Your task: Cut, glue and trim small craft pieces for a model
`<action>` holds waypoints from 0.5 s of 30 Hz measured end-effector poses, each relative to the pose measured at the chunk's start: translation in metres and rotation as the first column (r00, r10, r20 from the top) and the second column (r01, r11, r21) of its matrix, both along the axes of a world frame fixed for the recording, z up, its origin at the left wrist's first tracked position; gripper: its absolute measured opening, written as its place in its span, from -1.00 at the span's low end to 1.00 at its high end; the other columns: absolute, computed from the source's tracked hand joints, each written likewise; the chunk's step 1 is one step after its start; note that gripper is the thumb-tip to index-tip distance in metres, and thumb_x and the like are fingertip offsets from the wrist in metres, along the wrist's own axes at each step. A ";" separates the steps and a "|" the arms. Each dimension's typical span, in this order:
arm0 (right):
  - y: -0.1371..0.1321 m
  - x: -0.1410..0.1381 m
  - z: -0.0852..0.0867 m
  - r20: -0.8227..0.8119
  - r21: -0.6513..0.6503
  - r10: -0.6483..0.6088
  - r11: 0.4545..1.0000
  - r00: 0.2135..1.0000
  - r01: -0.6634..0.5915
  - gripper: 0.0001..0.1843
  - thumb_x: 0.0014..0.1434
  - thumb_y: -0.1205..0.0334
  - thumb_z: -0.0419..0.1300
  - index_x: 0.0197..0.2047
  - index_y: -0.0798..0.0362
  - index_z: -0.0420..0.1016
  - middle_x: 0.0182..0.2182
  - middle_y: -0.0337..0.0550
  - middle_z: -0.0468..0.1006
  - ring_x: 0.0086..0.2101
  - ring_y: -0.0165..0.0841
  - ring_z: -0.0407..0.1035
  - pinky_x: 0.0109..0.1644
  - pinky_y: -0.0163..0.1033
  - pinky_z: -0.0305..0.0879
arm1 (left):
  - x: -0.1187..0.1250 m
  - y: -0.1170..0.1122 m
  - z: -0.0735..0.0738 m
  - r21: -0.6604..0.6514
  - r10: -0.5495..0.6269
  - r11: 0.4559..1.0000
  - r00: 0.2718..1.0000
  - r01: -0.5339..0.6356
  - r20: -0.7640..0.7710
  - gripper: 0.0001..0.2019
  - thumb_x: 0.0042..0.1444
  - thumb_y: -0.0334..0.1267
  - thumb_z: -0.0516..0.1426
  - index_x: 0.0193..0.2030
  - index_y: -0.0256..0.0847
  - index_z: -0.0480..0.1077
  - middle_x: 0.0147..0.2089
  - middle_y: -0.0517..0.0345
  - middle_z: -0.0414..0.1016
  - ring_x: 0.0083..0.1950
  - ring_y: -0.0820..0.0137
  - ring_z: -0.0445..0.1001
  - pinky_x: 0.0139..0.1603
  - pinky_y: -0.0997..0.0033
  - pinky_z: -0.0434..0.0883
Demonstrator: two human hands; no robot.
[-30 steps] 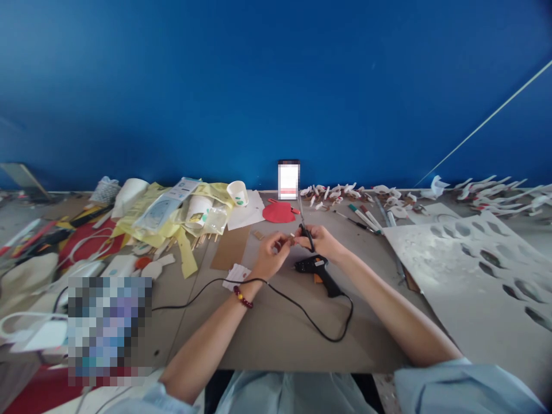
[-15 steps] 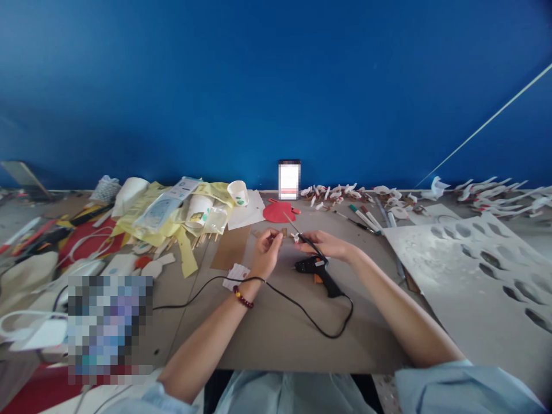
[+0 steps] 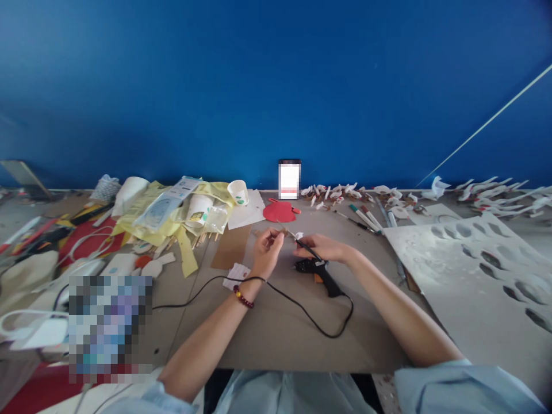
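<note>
- Head view, and here's the left hand (image 3: 266, 253), left of the glue gun (image 3: 317, 270) and a little beyond it, thumb and fingers pinched on a small brown bit (image 3: 286, 230).
- Over to the right hand (image 3: 326, 247), just beyond the gun: it's gripping the scissors (image 3: 307, 248), and a white bit (image 3: 299, 236) peeks out by its fingertips; whether those pinch it, I can't tell.
- The blades run leftward beyond the gun, right up to the brown bit; too small to see whether they're biting.
- Done, by the look of it: white birds (image 3: 351, 188), some touched with red, lying beyond the gun and to its right. The pieces in hand look unfinished, brown and white apart, and the gun lies unheld.
- Against half a second ago, the blade tips have dipped and swung left, crossing to the brown bit; the left hand has barely shifted, and the gun and its cord (image 3: 302, 310) haven't budged.
</note>
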State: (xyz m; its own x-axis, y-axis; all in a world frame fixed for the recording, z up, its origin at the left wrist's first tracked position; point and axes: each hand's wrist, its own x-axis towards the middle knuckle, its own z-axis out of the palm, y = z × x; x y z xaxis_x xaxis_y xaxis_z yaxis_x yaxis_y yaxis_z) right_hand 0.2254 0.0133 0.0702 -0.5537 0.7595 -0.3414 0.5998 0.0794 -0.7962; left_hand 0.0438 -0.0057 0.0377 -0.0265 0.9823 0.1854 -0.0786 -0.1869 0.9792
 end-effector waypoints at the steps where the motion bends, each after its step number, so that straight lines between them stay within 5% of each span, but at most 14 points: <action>1: 0.000 0.000 0.000 -0.003 -0.002 -0.002 1.000 1.000 0.002 -0.61 0.01 -0.13 0.18 -0.46 0.07 0.33 -0.59 -0.31 0.29 -0.52 -0.43 0.18 -0.47 -0.33 0.06 | 0.000 0.000 0.000 -0.004 -0.004 1.000 1.000 0.004 0.006 -0.73 0.01 -0.07 0.19 -0.49 -0.21 0.31 -0.53 0.27 0.27 -0.49 0.52 0.21 -0.45 0.50 0.19; 15: 0.000 0.001 -0.001 -0.006 0.004 0.003 1.000 1.000 -0.003 -0.62 0.04 -0.12 0.16 -0.45 0.05 0.30 -0.59 -0.33 0.25 -0.52 -0.44 0.15 -0.46 -0.33 0.06 | 0.000 0.001 -0.005 -0.026 0.002 1.000 0.999 -0.001 0.043 -0.71 0.01 -0.01 0.21 -0.47 -0.20 0.35 -0.54 0.26 0.32 -0.51 0.53 0.24 -0.50 0.51 0.21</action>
State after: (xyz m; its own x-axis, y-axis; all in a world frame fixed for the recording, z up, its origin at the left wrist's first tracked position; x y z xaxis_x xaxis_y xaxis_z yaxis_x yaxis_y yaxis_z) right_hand 0.2260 0.0135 0.0696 -0.5583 0.7590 -0.3351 0.5945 0.0843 -0.7996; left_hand 0.0437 -0.0050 0.0323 -0.0349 0.9868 0.1583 -0.1202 -0.1614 0.9795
